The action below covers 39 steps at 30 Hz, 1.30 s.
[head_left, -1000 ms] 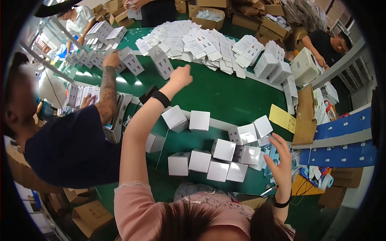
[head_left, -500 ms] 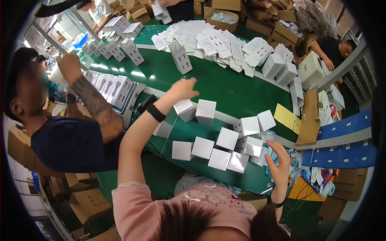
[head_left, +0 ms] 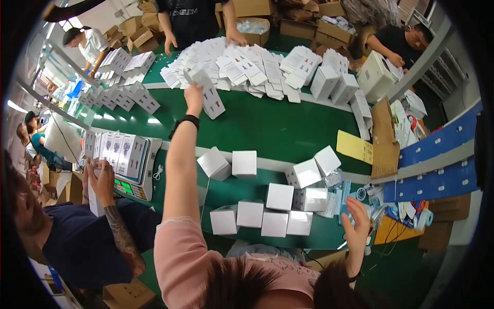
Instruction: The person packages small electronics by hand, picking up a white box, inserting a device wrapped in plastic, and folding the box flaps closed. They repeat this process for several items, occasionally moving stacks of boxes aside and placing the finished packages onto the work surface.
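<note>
My left arm stretches far across the green table, and my left hand (head_left: 194, 98) is closed on the edge of a tall white box (head_left: 211, 98) with small printed pictures. That box leans a little beside the flat carton pile. My right hand (head_left: 356, 222) hangs with fingers apart and nothing in it, beside the near group of white boxes. In that group, a box (head_left: 280, 196) stands among several others with plain white tops. Two more boxes, a tilted one (head_left: 214, 164) and an upright one (head_left: 244, 164), stand farther left, below my reaching forearm.
A heap of flat white cartons (head_left: 242, 67) covers the far side. A yellow sheet (head_left: 355, 147) and a cardboard piece (head_left: 385, 139) lie at the right. At left, a co-worker handles a white box (head_left: 95, 201) by a scale (head_left: 131, 188) loaded with boxes. Another person's hands touch the heap.
My left hand has gone forward from above the near boxes and taken hold of the tall box. My right hand stays open. The left co-worker's raised arm has come down to a box.
</note>
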Available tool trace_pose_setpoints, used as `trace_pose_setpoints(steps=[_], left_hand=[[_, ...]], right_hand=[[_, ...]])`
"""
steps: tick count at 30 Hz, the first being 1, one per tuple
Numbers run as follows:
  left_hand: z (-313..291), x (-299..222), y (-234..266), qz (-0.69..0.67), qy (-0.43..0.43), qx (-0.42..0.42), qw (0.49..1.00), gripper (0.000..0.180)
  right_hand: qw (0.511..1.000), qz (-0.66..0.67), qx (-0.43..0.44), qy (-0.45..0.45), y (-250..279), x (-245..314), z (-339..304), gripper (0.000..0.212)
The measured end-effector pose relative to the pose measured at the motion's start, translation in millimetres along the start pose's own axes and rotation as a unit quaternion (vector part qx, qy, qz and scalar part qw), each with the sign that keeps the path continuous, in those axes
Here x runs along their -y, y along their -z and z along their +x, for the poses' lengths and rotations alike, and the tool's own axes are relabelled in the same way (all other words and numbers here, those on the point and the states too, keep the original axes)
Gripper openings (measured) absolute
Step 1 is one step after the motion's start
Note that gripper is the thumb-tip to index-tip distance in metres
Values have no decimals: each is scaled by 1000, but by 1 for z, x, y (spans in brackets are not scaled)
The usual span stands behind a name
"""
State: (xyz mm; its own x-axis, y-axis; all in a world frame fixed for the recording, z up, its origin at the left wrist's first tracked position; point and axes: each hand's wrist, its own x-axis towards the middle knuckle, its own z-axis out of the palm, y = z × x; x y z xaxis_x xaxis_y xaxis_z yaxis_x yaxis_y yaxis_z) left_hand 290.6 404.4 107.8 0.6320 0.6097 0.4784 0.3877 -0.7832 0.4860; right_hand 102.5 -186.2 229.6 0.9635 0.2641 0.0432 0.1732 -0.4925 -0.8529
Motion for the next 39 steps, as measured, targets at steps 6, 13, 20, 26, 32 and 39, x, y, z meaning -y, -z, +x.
trace_pose_setpoints(steps=[6, 13, 20, 26, 32, 39], left_hand=[[70, -111, 140, -187, -31, 207, 960, 21], [74, -218, 295, -437, -19, 332, 836, 16], [57, -240, 336, -500, -24, 384, 776, 19], [72, -232, 313, -558, 10, 434, 707, 18], [73, -231, 303, -600, -80, 569, 557, 16], [-24, -298, 277, -452, -21, 474, 755, 24]], right_hand=[[998, 37, 13, 56, -1, 3, 25, 33], [980, 137, 36, 138, -7, 41, 39, 30], [958, 230, 48, 163, -3, 51, 22, 29], [955, 244, 50, 161, 0, 47, 18, 29], [951, 261, 0, 165, -10, 67, 37, 51], [876, 163, -87, 446, -24, 134, 79, 86]])
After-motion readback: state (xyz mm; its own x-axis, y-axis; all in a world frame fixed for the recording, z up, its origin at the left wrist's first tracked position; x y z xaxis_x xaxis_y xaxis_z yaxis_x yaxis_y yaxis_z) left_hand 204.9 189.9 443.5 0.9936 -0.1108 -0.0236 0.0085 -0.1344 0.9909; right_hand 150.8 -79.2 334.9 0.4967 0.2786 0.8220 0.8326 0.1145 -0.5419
